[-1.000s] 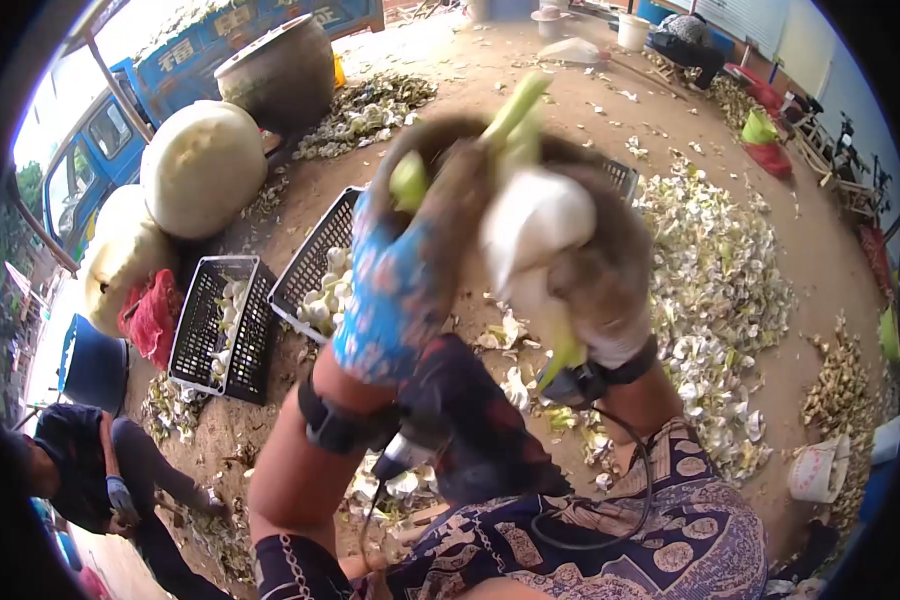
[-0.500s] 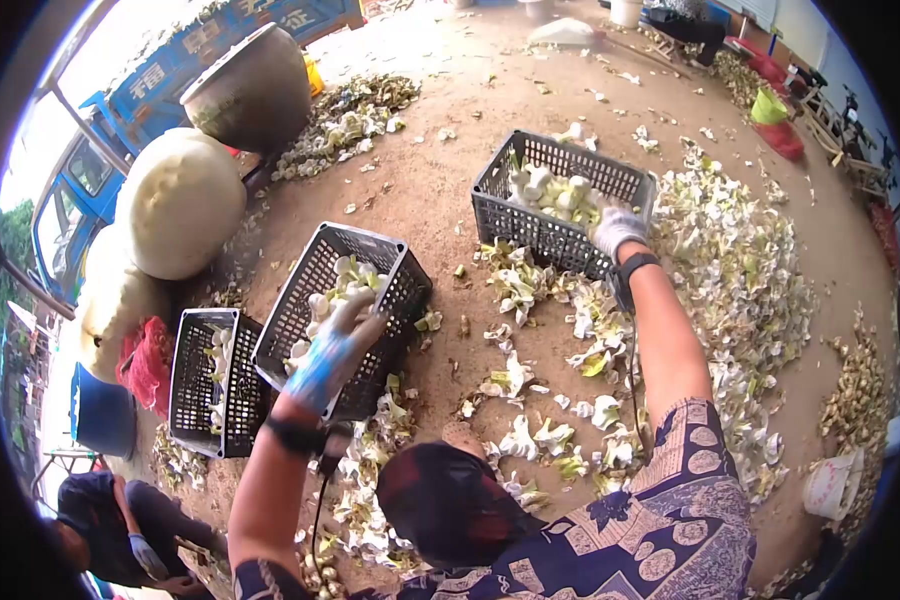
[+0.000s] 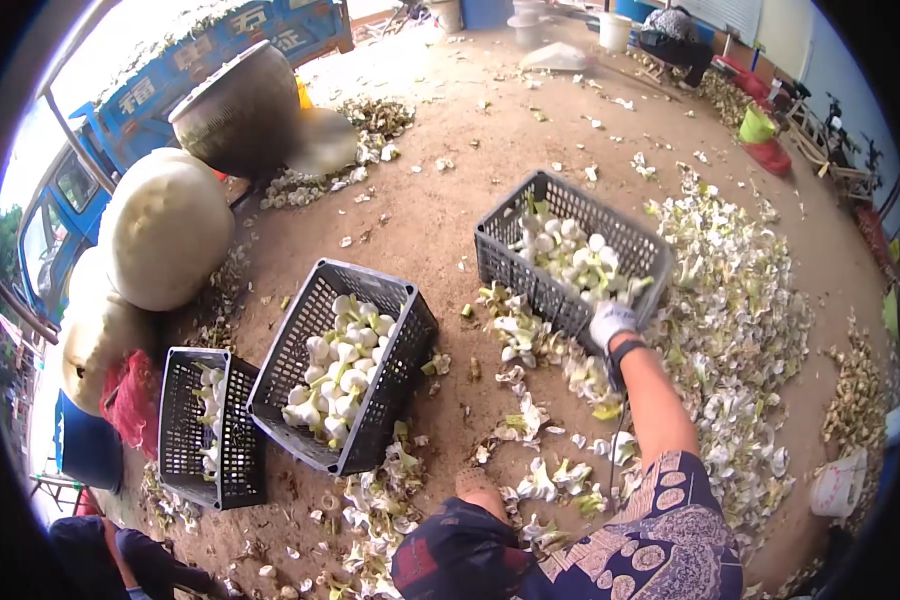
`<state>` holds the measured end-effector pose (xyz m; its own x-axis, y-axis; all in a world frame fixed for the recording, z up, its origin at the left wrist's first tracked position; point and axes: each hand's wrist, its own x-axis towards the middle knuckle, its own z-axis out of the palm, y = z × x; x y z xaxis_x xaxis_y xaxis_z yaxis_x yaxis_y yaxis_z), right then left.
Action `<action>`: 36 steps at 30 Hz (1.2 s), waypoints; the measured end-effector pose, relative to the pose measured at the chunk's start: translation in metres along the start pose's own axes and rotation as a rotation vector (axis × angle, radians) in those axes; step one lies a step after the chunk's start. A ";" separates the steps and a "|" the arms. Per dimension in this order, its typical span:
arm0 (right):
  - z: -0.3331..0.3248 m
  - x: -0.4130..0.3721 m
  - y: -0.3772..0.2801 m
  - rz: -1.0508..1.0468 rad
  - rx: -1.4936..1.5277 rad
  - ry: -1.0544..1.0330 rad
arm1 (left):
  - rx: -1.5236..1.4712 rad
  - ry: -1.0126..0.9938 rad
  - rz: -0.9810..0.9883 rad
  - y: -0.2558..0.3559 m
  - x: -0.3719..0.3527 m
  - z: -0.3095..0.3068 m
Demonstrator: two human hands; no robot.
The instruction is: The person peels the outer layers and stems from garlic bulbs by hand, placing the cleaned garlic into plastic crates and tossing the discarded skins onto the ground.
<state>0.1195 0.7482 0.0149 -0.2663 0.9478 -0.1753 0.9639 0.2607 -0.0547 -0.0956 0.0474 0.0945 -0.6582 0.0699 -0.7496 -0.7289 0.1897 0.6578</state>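
And the right hand (image 3: 613,322) is at the right-hand crate's (image 3: 530,280) near edge, grip impossible to read; left hand's out of view! Garlic bulbs (image 3: 570,248) fill it, peelings (image 3: 735,310) crowd alongside, middle crate (image 3: 407,345) well apart.

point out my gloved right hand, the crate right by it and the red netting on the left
Right hand (image 3: 612,322): head view, back of the glove.
Crate by the hand (image 3: 520,279): head view, its near side wall.
Red netting (image 3: 130,402): head view, middle of the bunched mesh.
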 end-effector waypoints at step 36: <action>0.035 -0.558 -0.249 -1.841 0.139 -1.036 | 0.203 -0.347 0.608 -0.134 -0.120 -0.031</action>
<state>0.0276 0.1479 0.0921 -0.6284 -0.7537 -0.1923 -0.3395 0.4882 -0.8040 0.0754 -0.0167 0.0990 -0.8134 0.5210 -0.2588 -0.1824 0.1939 0.9639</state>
